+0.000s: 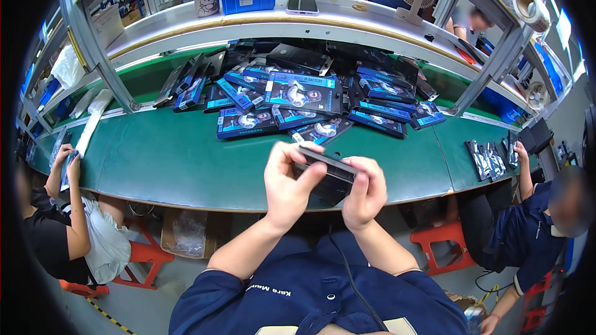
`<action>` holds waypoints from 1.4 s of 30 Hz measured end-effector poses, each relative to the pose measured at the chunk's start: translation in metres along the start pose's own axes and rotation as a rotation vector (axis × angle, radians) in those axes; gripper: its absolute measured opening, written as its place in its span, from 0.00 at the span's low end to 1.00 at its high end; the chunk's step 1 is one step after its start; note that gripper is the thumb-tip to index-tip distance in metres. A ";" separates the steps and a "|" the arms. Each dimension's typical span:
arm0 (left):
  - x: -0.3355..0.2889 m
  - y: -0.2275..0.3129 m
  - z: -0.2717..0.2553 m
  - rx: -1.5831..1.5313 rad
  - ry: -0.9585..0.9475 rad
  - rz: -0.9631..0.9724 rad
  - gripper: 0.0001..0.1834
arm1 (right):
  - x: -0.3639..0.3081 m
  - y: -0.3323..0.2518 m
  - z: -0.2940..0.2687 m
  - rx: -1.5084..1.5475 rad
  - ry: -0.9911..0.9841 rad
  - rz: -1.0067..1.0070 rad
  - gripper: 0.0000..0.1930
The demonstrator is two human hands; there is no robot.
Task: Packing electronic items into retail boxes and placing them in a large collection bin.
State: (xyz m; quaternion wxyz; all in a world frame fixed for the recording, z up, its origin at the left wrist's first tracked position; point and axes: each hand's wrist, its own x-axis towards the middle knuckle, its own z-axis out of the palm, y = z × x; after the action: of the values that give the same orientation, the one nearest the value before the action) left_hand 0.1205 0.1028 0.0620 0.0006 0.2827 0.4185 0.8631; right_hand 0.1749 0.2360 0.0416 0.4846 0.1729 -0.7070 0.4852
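One dark box [332, 188], slim and flat-sided, centre of the frame, held in the air over the near edge of the green desk [149, 158]. Left hand [290, 177]: pinching the left end, thumb laid along the near side, fingers over the top. Right hand [365, 192]: pinching the right end, fingers curled around the corner. Reason for the two-ended hold, as I judge it: it keeps the box steady, with its narrow side turned up towards the wearer.

Appearance of the box: black or near-black, tilted, a long narrow recess or seam along the upturned side; a small rounded dark piece stands out just beyond it. Whether that recess opens inward I cannot tell; the fingers hide both ends.

Also listed: many blue-and-black packages [302, 94], heaped loosely in the upper centre of the frame, overlapping at all angles, presumably pushed back to leave working room in front. Silver pouches [487, 160], right of the frame, side by side near a co-worker's hand [522, 152].
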 end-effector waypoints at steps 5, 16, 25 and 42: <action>0.004 0.001 0.002 0.089 -0.036 0.030 0.21 | 0.011 -0.001 0.017 0.152 0.072 0.201 0.06; 0.006 -0.011 -0.038 0.308 -0.262 0.148 0.30 | -0.018 0.020 0.013 0.254 0.000 0.244 0.26; -0.029 0.045 -0.093 1.298 0.072 -0.001 0.55 | 0.057 0.072 0.064 -0.629 -0.525 -0.005 0.43; -0.044 0.008 -0.034 1.553 -1.022 0.221 0.38 | 0.021 0.110 -0.203 -1.293 -0.108 -0.086 0.22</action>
State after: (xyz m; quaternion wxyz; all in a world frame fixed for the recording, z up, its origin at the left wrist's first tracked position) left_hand 0.1423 0.0627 0.0295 -0.0865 0.5870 0.7977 0.1081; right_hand 0.1911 0.4654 0.0148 0.4739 -0.1012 -0.8722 -0.0673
